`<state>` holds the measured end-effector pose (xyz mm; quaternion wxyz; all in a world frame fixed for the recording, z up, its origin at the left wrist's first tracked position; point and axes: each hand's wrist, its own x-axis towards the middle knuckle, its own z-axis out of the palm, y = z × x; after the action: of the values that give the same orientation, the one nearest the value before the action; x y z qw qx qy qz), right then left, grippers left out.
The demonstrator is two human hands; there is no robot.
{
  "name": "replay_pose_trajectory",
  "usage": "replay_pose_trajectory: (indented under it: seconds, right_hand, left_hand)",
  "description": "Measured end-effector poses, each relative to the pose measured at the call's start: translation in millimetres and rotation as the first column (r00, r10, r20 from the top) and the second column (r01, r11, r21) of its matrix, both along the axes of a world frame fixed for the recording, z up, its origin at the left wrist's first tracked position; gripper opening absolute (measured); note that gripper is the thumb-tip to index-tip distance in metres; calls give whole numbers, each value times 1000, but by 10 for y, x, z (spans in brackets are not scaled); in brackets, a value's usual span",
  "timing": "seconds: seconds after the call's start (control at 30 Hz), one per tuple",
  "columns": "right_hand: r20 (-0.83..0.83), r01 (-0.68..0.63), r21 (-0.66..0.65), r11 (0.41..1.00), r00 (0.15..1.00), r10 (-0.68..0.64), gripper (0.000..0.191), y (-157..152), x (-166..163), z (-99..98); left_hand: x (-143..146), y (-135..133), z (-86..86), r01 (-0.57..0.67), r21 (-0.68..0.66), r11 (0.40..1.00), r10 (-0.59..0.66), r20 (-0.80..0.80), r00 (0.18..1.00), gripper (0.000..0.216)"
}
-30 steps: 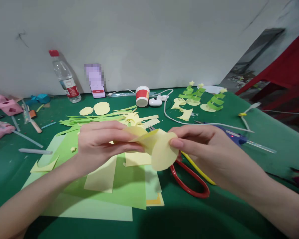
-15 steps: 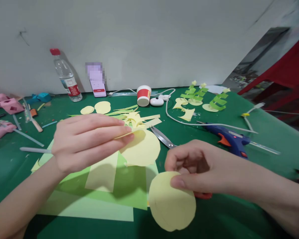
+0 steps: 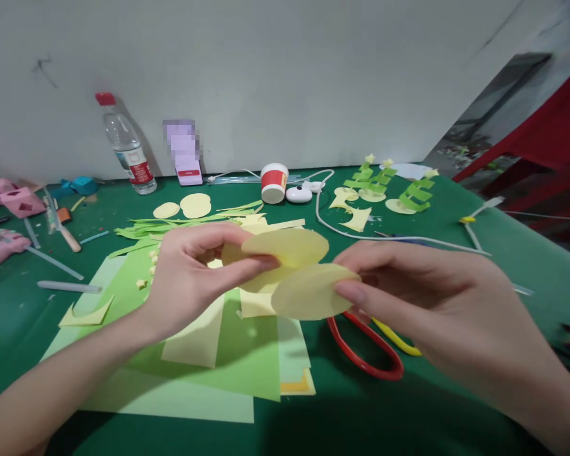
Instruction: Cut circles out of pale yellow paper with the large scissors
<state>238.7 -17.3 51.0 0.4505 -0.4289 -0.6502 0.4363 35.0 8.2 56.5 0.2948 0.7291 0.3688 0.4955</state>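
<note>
My left hand (image 3: 194,278) pinches a pale yellow paper circle (image 3: 289,246) between thumb and fingers, held above the table. My right hand (image 3: 427,297) pinches a second yellow paper circle (image 3: 311,294) at its right edge. The two circles overlap slightly between my hands. Under them lie light green and yellow paper sheets (image 3: 190,373) on the green table (image 3: 408,411). Red and yellow scissor handles (image 3: 370,361) show just below my right hand; the blades are hidden.
At the back stand a water bottle (image 3: 123,149), a phone (image 3: 185,155), a red-and-white cup (image 3: 273,182) and a white cable (image 3: 342,233). Green paper trees (image 3: 382,183) stand back right. Green strips (image 3: 171,225), yellow circles (image 3: 190,206), pink items (image 3: 9,199) and glue sticks (image 3: 61,286) lie left.
My right hand lifted its yellow circle from low near the table edge back up to the left hand's circle. The left hand turned its circle flatter. The blue glue gun is now hidden.
</note>
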Motion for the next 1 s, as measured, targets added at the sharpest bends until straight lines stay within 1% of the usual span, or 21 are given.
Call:
replay_pose_trajectory:
  seconds: [0.07, 0.17, 0.27, 0.33, 0.47, 0.57, 0.63, 0.67, 0.7, 0.77, 0.83, 0.87, 0.9, 0.97, 1.0]
  right_hand:
    - [-3, 48, 38, 998, 999, -48, 11, 18, -9, 9]
    - [-24, 101, 65, 993, 995, -99, 6, 38, -29, 16]
    - [-91, 93, 33, 995, 992, -90, 6, 44, -55, 13]
    - [-133, 60, -5, 998, 989, -60, 7, 41, -72, 3]
    - [-185, -35, -150, 988, 983, 6, 11, 51, -79, -40]
    - [-226, -136, -289, 948, 972, 70, 12, 100, -60, -84]
    - [-278, -189, -358, 914, 957, 89, 8, 153, -51, -117]
    - [-319, -204, -380, 902, 944, 79, 6, 180, -51, -136]
    - [-373, -218, -397, 892, 926, 60, 5, 203, -58, -157]
    - [-488, -258, -417, 871, 873, 25, 6, 230, -90, -206]
    - [-568, -329, -431, 840, 822, 31, 7, 221, -145, -266]
    - [-592, -367, -438, 820, 805, 44, 8, 204, -178, -297]
    - [-608, -404, -447, 798, 791, 60, 9, 181, -213, -327]
    - [-632, -468, -469, 749, 770, 86, 11, 129, -277, -373]
    - [-645, -499, -478, 723, 758, 97, 10, 104, -302, -387]
  left_hand:
    - [21, -19, 7, 29, -69, 997, -28, 17, 999, 5]
    - [37, -35, 6, 72, -107, 992, -69, 32, 997, 6]
    - [41, -42, -21, 109, -113, 988, -109, 10, 994, 6]
    - [46, -45, -48, 129, -98, 987, -134, -47, 990, 7]
    - [76, -48, -74, 174, -55, 983, -181, -172, 968, 5]
    - [104, -45, -62, 185, -56, 981, -193, -223, 956, 10]
    - [118, -38, -65, 185, -114, 976, -206, -218, 954, 6]
    - [124, -32, -79, 198, -162, 967, -226, -180, 957, 9]
    - [131, -26, -103, 220, -210, 953, -247, -117, 962, 22]
    - [152, -14, -182, 265, -256, 930, -262, 46, 964, 57]
    - [183, -10, -287, 300, -247, 921, -260, 180, 949, 86]
    - [202, -13, -339, 333, -250, 909, -279, 228, 933, 93]
    - [220, -20, -386, 380, -262, 887, -308, 278, 910, 95]
    - [250, -40, -454, 469, -277, 839, -364, 355, 861, 89]
    - [260, -51, -474, 491, -275, 827, -378, 376, 846, 85]
